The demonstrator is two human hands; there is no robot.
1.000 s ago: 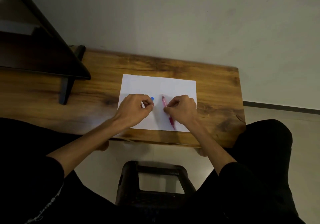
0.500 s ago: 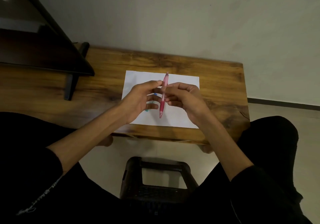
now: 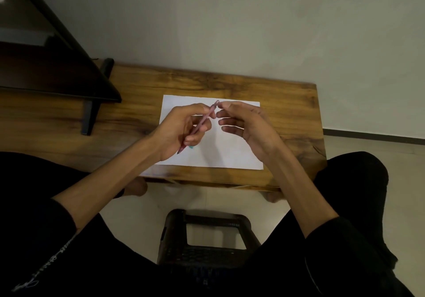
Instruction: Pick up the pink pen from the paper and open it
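The left hand [image 3: 181,128] grips a pink pen [image 3: 199,126], its fingers curled round the barrel. The pen slants from its tip low by the palm up to its top end, which sticks out past the fingers. The right hand [image 3: 243,124] is loose and holds nothing; its fingertips [image 3: 219,105] sit just beside the pen's top end. Both hands hover over a white sheet [image 3: 232,156] on a wooden table [image 3: 292,112]. A small blue bit [image 3: 191,147] shows under the left hand. A dark stool [image 3: 207,234] stands below.
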